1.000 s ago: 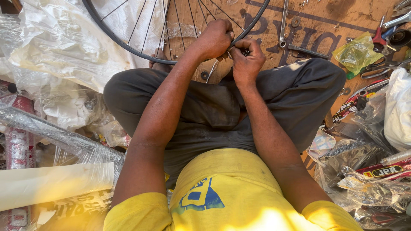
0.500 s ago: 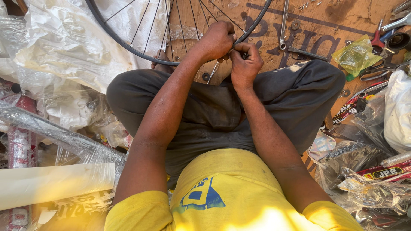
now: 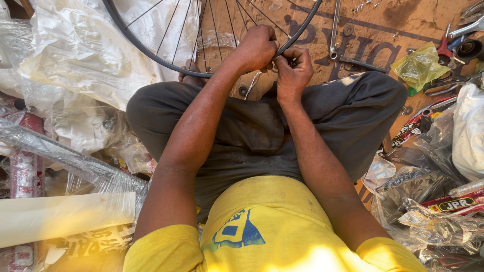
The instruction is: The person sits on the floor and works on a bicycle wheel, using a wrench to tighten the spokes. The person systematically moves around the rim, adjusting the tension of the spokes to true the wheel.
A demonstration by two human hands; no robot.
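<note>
Head view: person sitting cross-legged on floor.
Wheel rim: standing before the knees.
Left hand: fingers gripping the rim's edge.
Right hand: fingers pinching narrowly at the rim.
Wrench: lying near on cardboard.

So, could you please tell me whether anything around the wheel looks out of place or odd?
Nothing looks damaged. Both hands, left and right, grip the black spoked bicycle wheel rim. Small metal screws lie scattered loose on the brown cardboard sheet, and a silver spanner lies there too.
</note>
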